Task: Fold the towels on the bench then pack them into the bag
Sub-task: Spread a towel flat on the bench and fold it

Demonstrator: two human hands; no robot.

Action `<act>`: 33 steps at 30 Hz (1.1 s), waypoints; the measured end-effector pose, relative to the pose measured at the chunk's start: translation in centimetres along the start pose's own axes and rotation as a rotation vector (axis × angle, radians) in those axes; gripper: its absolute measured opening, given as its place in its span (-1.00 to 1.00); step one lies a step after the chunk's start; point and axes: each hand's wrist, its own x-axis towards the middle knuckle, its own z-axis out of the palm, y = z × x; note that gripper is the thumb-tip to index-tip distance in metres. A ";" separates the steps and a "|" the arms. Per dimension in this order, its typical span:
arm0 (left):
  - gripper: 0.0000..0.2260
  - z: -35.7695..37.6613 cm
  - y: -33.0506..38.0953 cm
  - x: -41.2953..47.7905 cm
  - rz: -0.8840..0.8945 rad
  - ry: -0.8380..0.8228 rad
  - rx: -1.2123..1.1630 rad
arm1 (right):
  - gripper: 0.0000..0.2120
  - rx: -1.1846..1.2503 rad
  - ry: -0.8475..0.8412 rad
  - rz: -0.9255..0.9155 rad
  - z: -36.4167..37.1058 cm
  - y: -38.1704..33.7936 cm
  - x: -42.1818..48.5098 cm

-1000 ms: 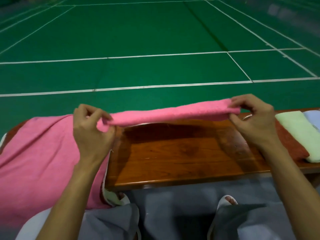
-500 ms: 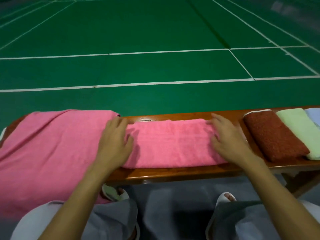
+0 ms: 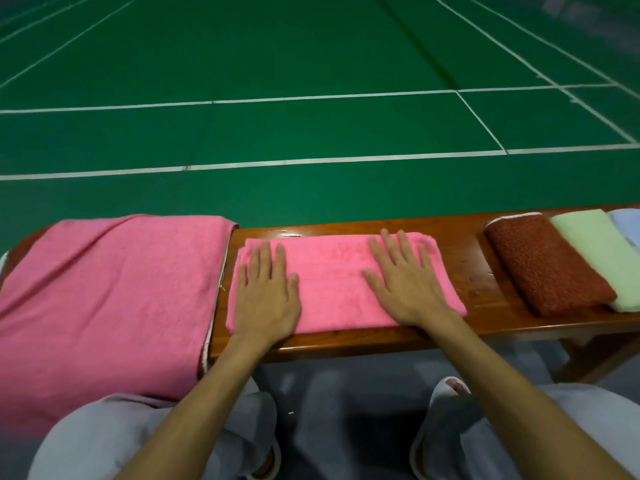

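Observation:
A folded pink towel [image 3: 332, 282] lies flat on the wooden bench [image 3: 471, 258]. My left hand [image 3: 265, 296] presses on its left part with straight fingers. My right hand [image 3: 405, 282] lies flat on its right part, fingers spread. A large unfolded pink towel [image 3: 104, 299] drapes over the bench's left end and hangs toward me. At the right sit a folded rust-red towel [image 3: 543, 261], a pale green one [image 3: 599, 254] and a light blue one [image 3: 627, 223], side by side. No bag is in view.
Beyond the bench stretches a green court floor [image 3: 311, 64] with white lines. My knees in grey trousers [image 3: 138, 434] and white slippers [image 3: 446, 389] are below the bench's near edge. A bench leg [image 3: 595, 355] stands at the lower right.
One second ago both hands held the pink towel up by its corners. It has been laid folded on the bench, and both hands now rest flat on it.

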 end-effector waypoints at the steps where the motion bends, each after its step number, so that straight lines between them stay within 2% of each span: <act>1: -0.36 -0.2 -0.8 0.0 -0.024 0.014 0.009 | -0.25 -0.011 0.001 0.045 -0.1 1.2 0.0; 3: -0.38 -0.6 -2.2 0.2 -0.057 0.027 -0.019 | -0.22 -0.006 -0.001 0.112 -0.5 3.0 -0.1; 6: -0.32 -0.9 -2.9 0.3 -0.067 0.019 -0.038 | -0.22 0.046 0.006 0.109 -0.7 3.7 -0.3; 9: -0.27 -0.9 -2.7 0.2 -0.068 0.027 -0.033 | -0.14 0.260 0.168 0.090 -0.9 3.2 -0.8; 10: -0.26 -1.0 -2.5 0.0 -0.069 0.030 -0.035 | -0.08 0.342 0.240 0.142 -1.1 2.9 -0.9; 12: -0.26 -1.3 -1.8 -0.4 -0.048 0.044 -0.021 | -0.03 0.418 0.339 0.358 -1.8 2.7 -1.2; 14: -0.30 -1.5 -0.5 -0.9 0.013 0.077 -0.003 | -0.13 0.367 0.305 0.530 -2.8 2.9 -0.9; 17: -0.35 -1.6 2.1 -1.0 0.128 0.041 -0.090 | -0.27 0.341 0.072 0.612 -3.9 3.2 -0.1; 22: -0.38 -0.4 5.1 -0.6 0.285 -0.052 -0.107 | -0.65 0.456 -0.009 0.480 -4.5 3.4 0.7; 26: -0.37 0.3 5.5 0.1 0.261 -0.132 -0.062 | -0.82 0.800 0.105 0.329 -5.7 4.4 0.8; 28: -0.33 0.3 6.1 0.5 0.246 -0.143 -0.085 | -0.80 0.959 0.139 0.323 -6.3 5.4 0.7; 30: -0.30 0.2 7.1 0.6 0.240 -0.167 -0.151 | -0.67 1.064 0.153 0.337 -7.1 6.4 0.5; 33: -0.34 -1.3 8.8 0.7 0.209 -0.200 -0.516 | -0.42 1.200 0.188 0.398 -9.1 7.0 0.0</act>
